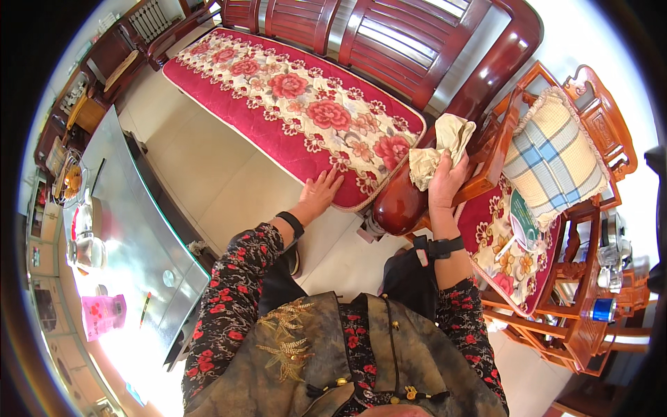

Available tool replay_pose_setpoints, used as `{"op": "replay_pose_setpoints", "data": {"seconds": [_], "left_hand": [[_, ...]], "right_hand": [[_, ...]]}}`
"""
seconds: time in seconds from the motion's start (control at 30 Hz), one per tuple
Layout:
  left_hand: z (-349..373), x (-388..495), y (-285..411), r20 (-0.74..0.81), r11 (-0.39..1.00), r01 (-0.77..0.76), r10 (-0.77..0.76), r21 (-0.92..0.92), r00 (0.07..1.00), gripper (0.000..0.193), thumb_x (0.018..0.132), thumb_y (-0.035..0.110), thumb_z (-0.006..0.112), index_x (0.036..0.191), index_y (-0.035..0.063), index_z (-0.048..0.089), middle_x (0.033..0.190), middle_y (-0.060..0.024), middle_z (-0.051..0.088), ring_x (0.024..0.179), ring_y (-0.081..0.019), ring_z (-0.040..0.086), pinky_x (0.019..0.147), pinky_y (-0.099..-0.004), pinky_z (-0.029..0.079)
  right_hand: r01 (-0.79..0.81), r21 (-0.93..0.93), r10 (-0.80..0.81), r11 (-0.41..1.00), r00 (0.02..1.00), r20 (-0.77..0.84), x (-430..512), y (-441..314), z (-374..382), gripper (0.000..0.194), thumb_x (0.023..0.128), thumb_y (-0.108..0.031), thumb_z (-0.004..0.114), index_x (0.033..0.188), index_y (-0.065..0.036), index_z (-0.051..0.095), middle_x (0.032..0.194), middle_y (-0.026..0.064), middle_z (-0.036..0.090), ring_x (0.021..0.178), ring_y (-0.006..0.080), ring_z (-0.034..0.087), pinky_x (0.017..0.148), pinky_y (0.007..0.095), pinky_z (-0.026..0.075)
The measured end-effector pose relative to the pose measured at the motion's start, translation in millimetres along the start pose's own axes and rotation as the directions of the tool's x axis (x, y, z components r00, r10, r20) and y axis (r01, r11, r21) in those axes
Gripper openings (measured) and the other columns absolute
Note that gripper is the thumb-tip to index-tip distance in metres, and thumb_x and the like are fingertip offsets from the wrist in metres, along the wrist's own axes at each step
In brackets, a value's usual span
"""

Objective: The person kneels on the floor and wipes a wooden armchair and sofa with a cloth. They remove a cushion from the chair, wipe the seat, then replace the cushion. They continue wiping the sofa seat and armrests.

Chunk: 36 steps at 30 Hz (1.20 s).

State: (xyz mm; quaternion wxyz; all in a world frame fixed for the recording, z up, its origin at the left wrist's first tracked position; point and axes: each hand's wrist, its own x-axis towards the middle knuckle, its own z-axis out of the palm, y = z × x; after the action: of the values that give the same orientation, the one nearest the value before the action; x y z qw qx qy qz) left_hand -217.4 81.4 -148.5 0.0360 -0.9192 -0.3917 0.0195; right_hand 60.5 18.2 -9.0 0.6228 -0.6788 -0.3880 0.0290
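My right hand [449, 180] grips a crumpled cream cloth [452, 136] above the rounded wooden armrest [401, 206] of a dark red settee. Whether the cloth touches the armrest, I cannot tell. My left hand [319, 194] lies palm down, fingers spread, on the front corner of the floral seat cushion [330, 115], holding nothing. This long cushion has a crimson border and red roses on a cream middle. Behind it rises the slatted wooden backrest [391, 44].
To the right stands a carved wooden chair [599, 130] with a plaid pillow [557, 156] and a green hand fan [523, 219]. On the left, a glass-topped table [172, 250] bears a glass pot [89, 250], a pink bag [104, 315] and a wire fruit basket [70, 180]. Pale floor tiles [208, 167] lie between.
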Motion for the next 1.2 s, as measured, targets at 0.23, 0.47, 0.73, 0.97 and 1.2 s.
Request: {"op": "replay_pose_setpoints", "data": {"seconds": [0.23,0.47,0.73,0.97,1.2], "left_hand": [[-56.9,52.5,-81.6,-0.104,0.936,0.086,-0.128,-0.342,0.986,0.03,0.087,0.028,0.06,0.114,0.0146,0.063,0.088,-0.0154,0.07,0.084,-0.0354,0.069,0.075,-0.0466,0.055],[-112.7,136.2,-347.9,-0.291,0.548,0.451,-0.802,-0.704,0.521,0.046,0.088,0.041,0.064,0.109,0.0004,0.068,0.085,-0.0201,0.07,0.065,-0.0274,0.068,0.058,-0.0407,0.054],[-97.6,89.5,-417.5,-0.511,0.462,0.513,-0.858,-0.723,0.052,0.094,0.075,0.063,0.071,0.134,-0.0079,0.049,0.142,-0.0295,0.043,0.133,-0.0384,0.042,0.108,-0.0427,0.038],[-123.4,41.1,-248.5,0.005,0.204,0.186,-0.659,-0.961,0.752,0.034,0.093,0.027,0.065,0.116,0.0025,0.067,0.096,-0.0041,0.073,0.089,-0.014,0.067,0.083,-0.0294,0.051],[-173.9,-0.5,-66.3,-0.071,0.333,0.003,-0.209,-0.943,0.975,0.028,0.092,0.025,0.063,0.101,-0.0002,0.072,0.083,-0.0066,0.072,0.076,-0.012,0.065,0.073,-0.0285,0.054]], "right_hand": [[0.03,-0.014,-0.03,0.999,0.999,0.011,1.2,3.4,2.0,0.045,0.094,-0.018,0.054,0.131,0.006,0.045,0.119,0.0242,0.059,0.108,0.0339,0.058,0.098,0.0388,0.042],[0.136,-0.183,-0.131,0.974,0.991,0.037,1.4,-0.5,-0.6,0.045,0.094,-0.017,0.054,0.131,0.007,0.045,0.117,0.0221,0.058,0.106,0.0309,0.057,0.097,0.0375,0.042],[0.076,-0.061,-0.07,0.995,0.994,0.083,2.3,-8.9,0.4,0.042,0.094,-0.014,0.053,0.13,0.007,0.046,0.117,0.0193,0.058,0.106,0.0288,0.056,0.097,0.0361,0.042],[0.14,-0.177,-0.13,0.974,0.989,0.066,1.7,-2.5,-1.6,0.042,0.095,-0.014,0.053,0.131,0.006,0.046,0.118,0.02,0.059,0.107,0.0295,0.057,0.097,0.0378,0.042],[0.016,0.003,-0.016,1.0,0.996,0.085,3.1,0.6,0.5,0.042,0.096,-0.016,0.052,0.131,0.005,0.046,0.12,0.0205,0.06,0.106,0.029,0.059,0.096,0.0367,0.044]]}}
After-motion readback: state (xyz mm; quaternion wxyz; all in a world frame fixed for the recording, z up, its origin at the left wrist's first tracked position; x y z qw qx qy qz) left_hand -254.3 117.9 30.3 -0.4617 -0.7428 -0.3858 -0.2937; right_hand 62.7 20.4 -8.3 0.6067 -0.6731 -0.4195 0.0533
